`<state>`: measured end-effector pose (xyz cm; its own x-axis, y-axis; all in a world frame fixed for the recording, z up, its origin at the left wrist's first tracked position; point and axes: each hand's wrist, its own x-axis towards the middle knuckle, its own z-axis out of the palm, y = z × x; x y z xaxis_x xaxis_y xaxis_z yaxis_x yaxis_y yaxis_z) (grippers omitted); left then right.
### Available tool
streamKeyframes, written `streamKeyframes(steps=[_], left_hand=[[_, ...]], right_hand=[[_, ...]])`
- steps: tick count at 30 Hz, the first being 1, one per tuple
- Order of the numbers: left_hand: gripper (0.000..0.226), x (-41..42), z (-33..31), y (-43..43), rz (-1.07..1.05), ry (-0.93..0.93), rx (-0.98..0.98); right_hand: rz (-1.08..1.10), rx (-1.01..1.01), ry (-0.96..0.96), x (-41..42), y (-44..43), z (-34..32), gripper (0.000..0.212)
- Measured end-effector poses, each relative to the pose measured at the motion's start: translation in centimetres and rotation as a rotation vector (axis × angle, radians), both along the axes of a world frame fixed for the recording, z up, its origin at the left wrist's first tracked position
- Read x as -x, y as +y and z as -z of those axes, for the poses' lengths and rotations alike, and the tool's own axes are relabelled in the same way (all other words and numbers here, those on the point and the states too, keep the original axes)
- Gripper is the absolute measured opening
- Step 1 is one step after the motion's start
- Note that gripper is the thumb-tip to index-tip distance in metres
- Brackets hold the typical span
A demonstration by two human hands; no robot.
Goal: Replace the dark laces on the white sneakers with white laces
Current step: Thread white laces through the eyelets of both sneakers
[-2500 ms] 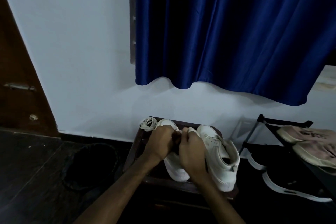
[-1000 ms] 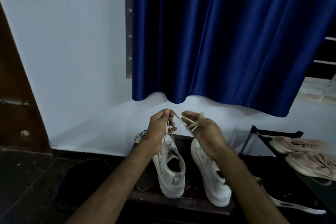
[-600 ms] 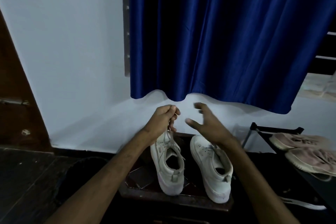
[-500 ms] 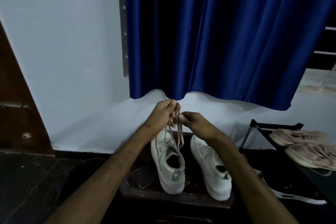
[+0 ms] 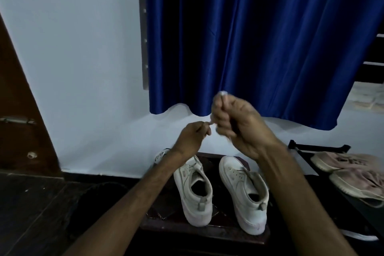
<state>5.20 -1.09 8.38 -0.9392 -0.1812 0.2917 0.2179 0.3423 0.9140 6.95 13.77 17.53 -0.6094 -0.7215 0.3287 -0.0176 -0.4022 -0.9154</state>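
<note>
Head view, hands: the left hand [image 5: 192,139] is at frame centre, thumb and forefinger nipped on the end of a pale lace [image 5: 210,129]. The right hand [image 5: 234,124] is just beside it and a little higher. Its fingers are balled round what looks like the same lace, with a pale tip poking out of the top of the fist. The right hand is motion-blurred, so the exact lie of its fingers is unclear.
Head view, sneakers: the left sneaker [image 5: 194,191] and right sneaker [image 5: 245,193] stand upright side by side, heels toward the camera. They sit on a dark bench [image 5: 166,214] low in the frame, below the hands.
Lace run: the path from the hands down to the left sneaker is hidden behind the left wrist. Cannot tell which eyelet it leaves.
Spare: a pale coiled bundle [image 5: 161,155] lies at the bench's far left corner, partly behind the left forearm. Probably another lace.
Step, my reading: drawing up and evening the lace ends above the left sneaker.
Doing it well: bring both ends level, pull with matched tension and keep the flat lace untwisted. Mind that the shoe does not tip off the bench.
Surroundings: blue curtain [image 5: 259,37] at upper right; pinkish shoes [image 5: 349,164] on a rack [image 5: 320,147] at the right edge.
Writing: none legible. The sneaker sides and heel tabs are too dim and small to show a brand.
</note>
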Motion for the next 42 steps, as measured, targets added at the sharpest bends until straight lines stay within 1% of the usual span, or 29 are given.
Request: streamKeyframes(steps=[1, 2, 3, 4, 5, 6, 7, 8, 9, 12, 15, 16, 18, 19, 20, 22, 24, 25, 26, 29, 32, 34, 36, 37, 38, 39, 40, 41, 42], left_hand=[[0.039, -0.1, 0.1, 0.4, 0.022, -0.006, 0.044], [0.04, -0.2, 0.1, 0.8, 0.042, -0.01, 0.092], [0.04, -0.4, 0.0, 1.0, 0.06, -0.014, 0.123], [0.039, -0.6, -0.2, 1.0, 0.073, -0.024, 0.13], [0.037, -0.9, -0.3, 1.0, 0.081, -0.027, 0.119], [0.035, -1.0, -0.3, 0.7, 0.081, -0.019, 0.119], [0.033, -1.1, -0.3, 0.4, 0.069, 0.002, 0.145], [0.031, -1.1, -0.1, 0.0, 0.036, 0.03, 0.197], [0.029, -1.1, 0.2, -0.3, -0.004, 0.06, 0.254], [0.027, -1.3, 1.3, -0.6, -0.114, 0.165, 0.391], [0.03, -2.0, 1.9, 0.2, -0.154, 0.301, 0.422], [0.029, -2.0, 2.3, 0.4, -0.148, 0.325, 0.389], [0.024, -2.0, 2.9, 0.8, -0.122, 0.335, 0.233], [0.028, -1.9, 3.1, 1.0, -0.126, 0.315, 0.16], [0.03, -1.6, 3.4, 1.0, -0.133, 0.271, 0.114], [0.023, -1.6, 3.4, 1.2, -0.048, 0.141, 0.032], [0.04, -2.0, 3.1, 1.5, 0.086, -0.011, -0.228], [0.046, -2.1, 3.3, 1.6, 0.114, -0.05, -0.308], [0.05, -2.1, 3.6, 1.5, 0.111, -0.057, -0.332], [0.046, -2.2, 4.4, 1.3, 0.103, -0.058, -0.297], [0.042, -2.1, 4.5, 1.4, 0.071, -0.098, -0.307], [0.039, -2.3, 4.6, 1.3, 0.019, -0.085, -0.274], [0.037, -2.4, 4.9, 1.0, -0.011, -0.061, -0.216], [0.036, -2.4, 4.8, 0.8, -0.015, -0.052, -0.181], [0.034, -2.6, 4.6, 0.6, -0.019, -0.038, -0.131], [0.032, -2.7, 4.5, 0.3, -0.039, -0.016, -0.05], [0.03, -2.8, 4.4, 0.0, -0.065, 0.01, 0.057], [0.027, -2.9, 4.5, -0.3, -0.09, 0.034, 0.181], [0.026, -3.0, 4.6, -0.5, -0.104, 0.058, 0.299]], right_hand=[[0.152, 0.049, 0.084, 1.1, -1.1, 0.0, 0.028], [0.342, 0.027, 0.248, 2.6, -2.0, 0.2, 0.028], [0.533, -0.072, 0.482, 4.3, -2.5, 0.8, 0.026], [0.664, -0.221, 0.726, 5.9, -2.7, 1.6, 0.022], [0.721, -0.398, 0.932, 7.1, -2.7, 2.7, 0.018], [0.699, -0.587, 1.057, 7.8, -2.6, 3.8, 0.018], [0.629, -0.73, 1.101, 8.1, -2.3, 5.0, 0.021], [0.56, -0.788, 1.072, 7.9, -2.1, 6.2, 0.024], [0.508, -0.778, 0.981, 7.4, -1.8, 7.3, 0.027], [0.468, -0.609, 0.568, 6.0, -1.2, 9.1, 0.035], [0.33, -0.594, 0.332, 5.1, -0.4, 8.6, 0.046], [0.255, -0.599, 0.265, 5.1, 0.0, 8.3, 0.049], [0.112, -0.591, 0.119, 5.2, 0.9, 7.9, 0.048], [0.051, -0.57, 0.042, 5.2, 1.2, 7.8, 0.046], [-0.009, -0.525, -0.033, 5.3, 1.3, 7.8, 0.043], [-0.107, -0.385, -0.148, 5.3, 0.9, 8.2, 0.04], [-0.124, -0.276, -0.207, 5.4, 0.2, 8.6, 0.038], [-0.096, -0.245, -0.217, 5.4, -0.2, 8.8, 0.037], [-0.062, -0.219, -0.222, 5.3, -0.5, 8.8, 0.037], [0.006, -0.165, -0.239, 5.0, -1.3, 9.3, 0.035], [0.0, -0.152, -0.269, 4.7, -1.7, 9.6, 0.034], [0.024, -0.171, -0.276, 4.8, -1.7, 9.6, 0.036], [0.121, -0.216, -0.269, 5.2, -1.6, 9.7, 0.036], [0.194, -0.252, -0.22, 5.3, -1.6, 9.9, 0.036], [0.296, -0.317, -0.111, 5.5, -1.5, 10.3, 0.036], [0.41, -0.409, 0.05, 5.6, -1.4, 10.7, 0.035], [0.509, -0.497, 0.216, 5.8, -1.3, 11.1, 0.033], [0.575, -0.567, 0.334, 6.1, -1.2, 11.7, 0.03], [0.602, -0.618, 0.398, 6.2, -1.0, 12.1, 0.026]])
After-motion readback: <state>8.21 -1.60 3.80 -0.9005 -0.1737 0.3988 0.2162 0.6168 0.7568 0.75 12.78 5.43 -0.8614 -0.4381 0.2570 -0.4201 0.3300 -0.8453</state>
